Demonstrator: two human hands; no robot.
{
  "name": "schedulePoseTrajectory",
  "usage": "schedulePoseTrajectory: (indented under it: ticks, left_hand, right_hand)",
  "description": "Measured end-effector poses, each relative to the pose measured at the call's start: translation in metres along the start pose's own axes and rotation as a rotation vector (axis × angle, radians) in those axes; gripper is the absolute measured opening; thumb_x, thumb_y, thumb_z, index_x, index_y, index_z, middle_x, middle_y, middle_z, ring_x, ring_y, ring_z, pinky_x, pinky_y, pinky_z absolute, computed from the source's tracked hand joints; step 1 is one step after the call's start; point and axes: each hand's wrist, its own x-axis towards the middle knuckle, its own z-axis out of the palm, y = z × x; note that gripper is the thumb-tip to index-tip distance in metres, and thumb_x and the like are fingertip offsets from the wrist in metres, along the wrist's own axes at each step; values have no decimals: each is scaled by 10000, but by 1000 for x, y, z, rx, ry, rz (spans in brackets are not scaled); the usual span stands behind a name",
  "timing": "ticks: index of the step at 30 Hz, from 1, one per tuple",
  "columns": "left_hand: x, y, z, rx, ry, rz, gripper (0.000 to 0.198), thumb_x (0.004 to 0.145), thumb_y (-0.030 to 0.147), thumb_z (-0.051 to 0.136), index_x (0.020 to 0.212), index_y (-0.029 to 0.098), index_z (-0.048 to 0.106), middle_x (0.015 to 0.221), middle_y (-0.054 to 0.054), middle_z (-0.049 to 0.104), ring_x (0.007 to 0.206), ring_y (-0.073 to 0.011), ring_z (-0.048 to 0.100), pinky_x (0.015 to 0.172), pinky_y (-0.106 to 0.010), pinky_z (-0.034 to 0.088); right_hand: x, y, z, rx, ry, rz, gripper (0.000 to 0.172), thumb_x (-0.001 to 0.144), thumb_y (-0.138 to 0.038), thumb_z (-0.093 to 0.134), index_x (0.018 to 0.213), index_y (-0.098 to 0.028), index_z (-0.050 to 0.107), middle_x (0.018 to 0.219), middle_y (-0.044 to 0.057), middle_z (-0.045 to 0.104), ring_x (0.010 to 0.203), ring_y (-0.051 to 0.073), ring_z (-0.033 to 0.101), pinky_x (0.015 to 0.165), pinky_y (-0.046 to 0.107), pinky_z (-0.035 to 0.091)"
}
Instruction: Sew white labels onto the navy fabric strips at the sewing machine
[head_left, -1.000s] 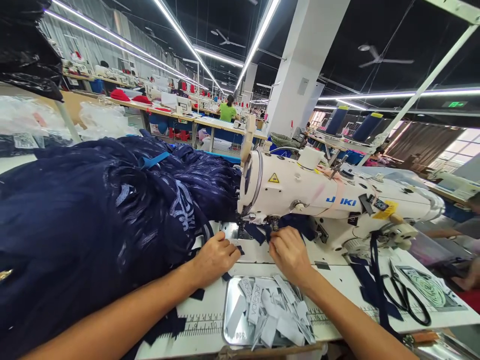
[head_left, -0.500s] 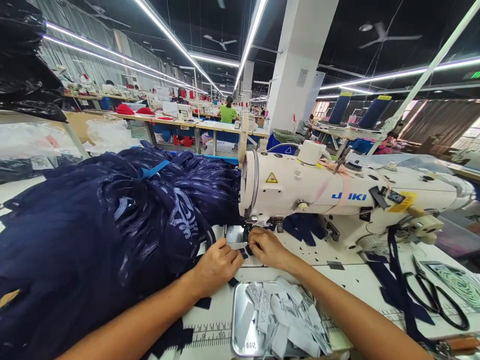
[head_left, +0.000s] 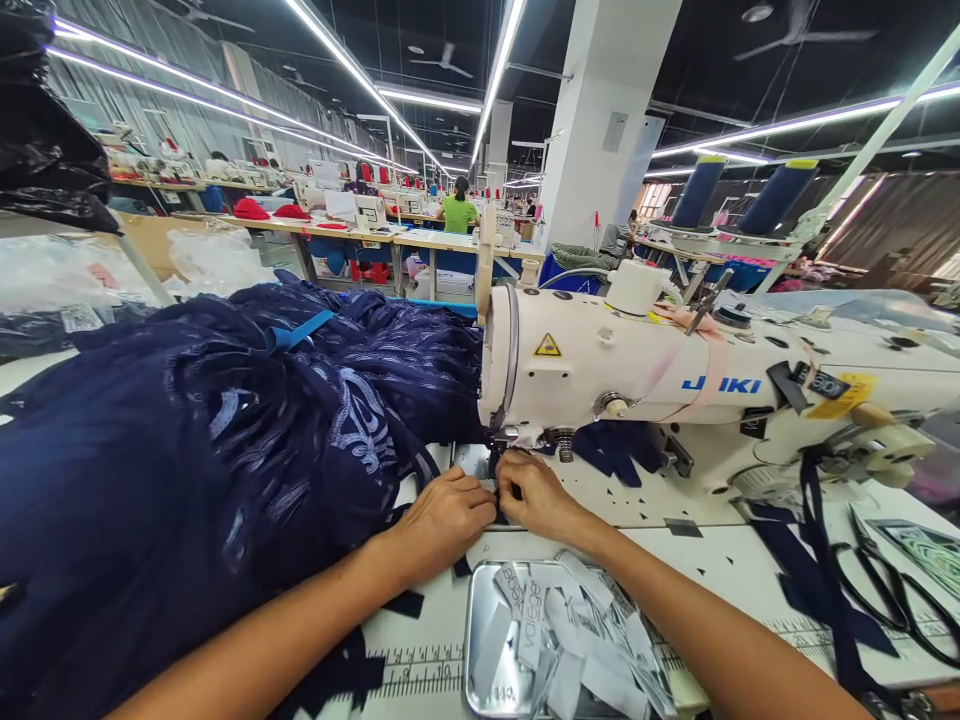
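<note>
My left hand [head_left: 453,512] is closed, its fingertips at a small white label [head_left: 488,485] just in front of the needle area of a white sewing machine [head_left: 585,360]. My right hand [head_left: 541,496] pinches at the label's other side, close under the machine's head, with a bit of dark cloth by its fingers. Most of the label is hidden by my fingers. Left of my hands lies a big heap of navy lace-trimmed garments [head_left: 300,440]. Below them a metal tray [head_left: 477,640] holds many loose white printed labels [head_left: 559,640].
Black-handled scissors [head_left: 874,580] and navy strips [head_left: 825,600] lie on the right. A printed ruler [head_left: 420,672] runs along the table's front edge. Dark scraps lie around the machine bed. Navy thread cones [head_left: 776,198] stand behind. A person in green [head_left: 457,212] sits farther back.
My left hand has moved slightly right and its fingers have flattened over the label, so less of it shows. My right hand stays near the needle. The view has shifted a little.
</note>
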Motion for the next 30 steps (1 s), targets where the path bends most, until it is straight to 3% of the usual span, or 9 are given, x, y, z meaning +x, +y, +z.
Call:
schedulePoseTrajectory:
  ticks: [3, 9, 12, 19, 23, 27, 30]
  left_hand:
    - [0, 0, 1, -17, -4, -24, 148, 770, 90, 475, 638, 150, 510, 703, 8, 605, 637, -117, 498, 612, -271, 307]
    - [0, 3, 1, 27, 20, 6, 169, 778, 84, 460, 631, 148, 512, 673, 1, 600, 620, -127, 494, 597, -276, 297]
    - [0, 4, -1, 55, 22, 32, 191, 792, 79, 442, 627, 147, 509, 672, -5, 604, 612, -128, 492, 587, -278, 293]
    - [-2, 9, -2, 21, 59, 79, 168, 789, 78, 448, 654, 147, 521, 747, -6, 636, 647, -119, 513, 603, -276, 304]
    - [0, 9, 0, -18, 34, 48, 167, 783, 86, 454, 646, 152, 525, 708, -8, 630, 665, -119, 521, 609, -269, 310]
    - [1, 8, 2, -8, -7, 61, 192, 796, 94, 437, 639, 157, 529, 692, -18, 616, 658, -117, 509, 611, -265, 311]
    - [-1, 9, 1, -8, 38, 52, 198, 799, 93, 425, 648, 156, 535, 687, -15, 606, 649, -120, 496, 604, -266, 305]
  right_hand:
    - [-2, 1, 3, 15, 23, 21, 224, 628, -4, 432, 527, -188, 354, 637, -10, 469, 620, 119, 475, 566, 232, 371]
    - [-14, -17, 1, -459, 46, -120, 110, 659, -66, 497, 623, -169, 506, 719, 51, 532, 735, 197, 473, 740, 356, 372]
    - [-16, -23, -2, -554, 23, -103, 128, 688, -56, 489, 619, -161, 515, 705, 64, 535, 708, 199, 474, 713, 367, 371]
    - [-18, -10, -8, -160, -11, 5, 169, 732, -48, 479, 623, -175, 462, 751, 20, 530, 735, 153, 500, 675, 292, 381]
    - [-16, -2, -1, -35, 30, 66, 187, 718, -48, 478, 590, -176, 433, 745, 13, 534, 725, 151, 506, 676, 299, 375]
    - [-12, 2, -1, 135, 7, 123, 206, 710, -61, 459, 544, -174, 415, 731, 5, 527, 627, 114, 498, 587, 248, 378]
    - [-11, 4, -3, 161, -17, 118, 201, 708, -76, 463, 535, -172, 428, 724, 3, 525, 613, 109, 494, 568, 237, 374]
